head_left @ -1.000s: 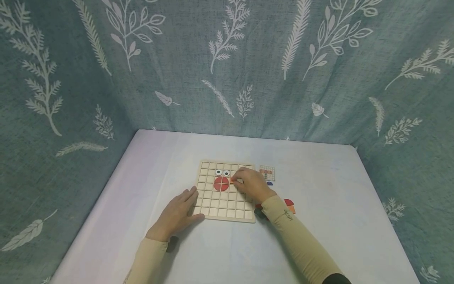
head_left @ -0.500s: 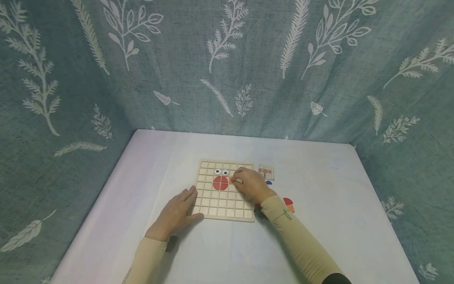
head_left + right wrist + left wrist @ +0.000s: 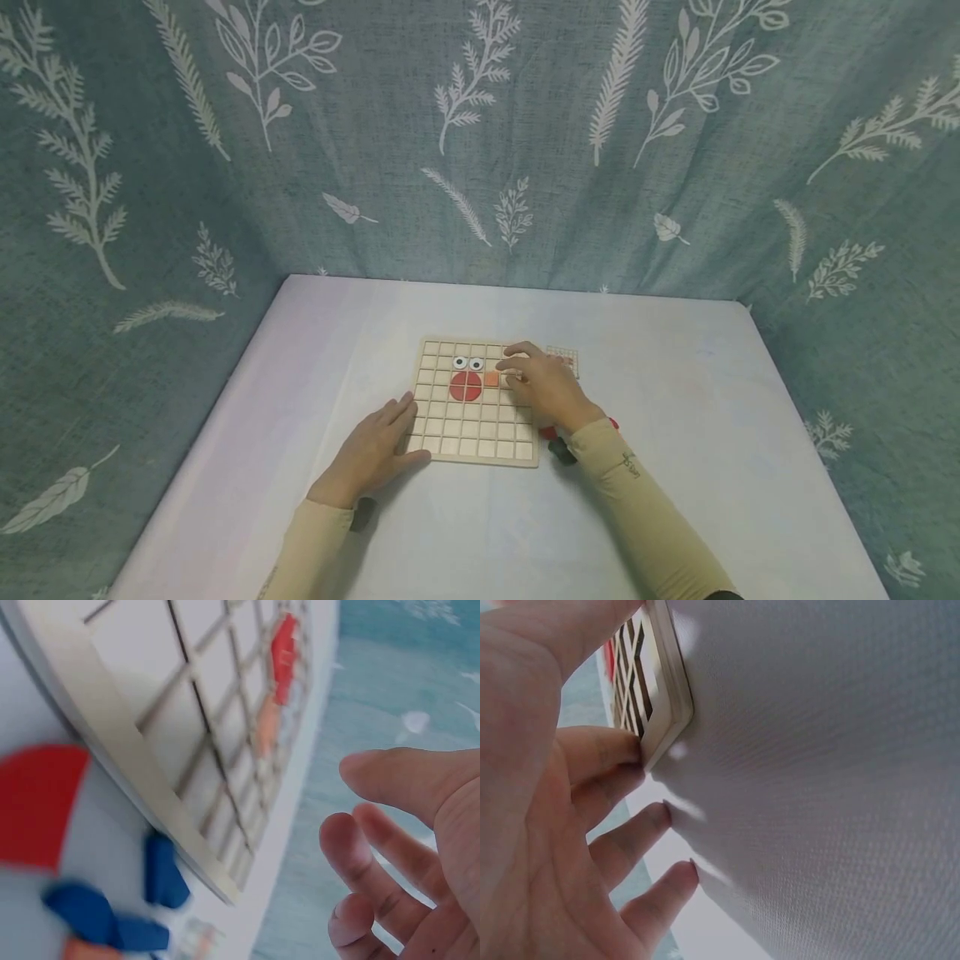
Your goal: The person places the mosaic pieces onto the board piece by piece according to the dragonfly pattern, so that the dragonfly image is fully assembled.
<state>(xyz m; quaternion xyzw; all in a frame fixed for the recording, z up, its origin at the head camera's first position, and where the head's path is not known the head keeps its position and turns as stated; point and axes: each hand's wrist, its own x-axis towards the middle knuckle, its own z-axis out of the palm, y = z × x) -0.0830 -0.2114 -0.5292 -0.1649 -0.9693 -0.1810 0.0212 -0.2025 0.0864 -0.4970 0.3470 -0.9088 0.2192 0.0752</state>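
Observation:
A wooden grid board [image 3: 472,429] lies on the table. Set in it are two white eye pieces [image 3: 460,363], a red circle [image 3: 466,387] of quarter pieces, and an orange square [image 3: 491,380] just right of the circle. My left hand [image 3: 372,450] rests at the board's left edge, fingers spread; in the left wrist view the thumb and a finger touch its corner [image 3: 676,712]. Above the board's right part is my right hand [image 3: 551,385], fingers loosely bent and apart from the orange square. The right wrist view shows nothing between its fingertips.
A small pattern card [image 3: 564,358] lies beyond the right hand. Red pieces [image 3: 548,432] and dark green pieces [image 3: 562,452] lie right of the board, partly hidden by the right arm. Blue pieces [image 3: 163,871] appear beside the board in the right wrist view.
My right hand has let go of the orange square and drawn back to the right, leaving the square in view on the board. The left hand has stayed in place.

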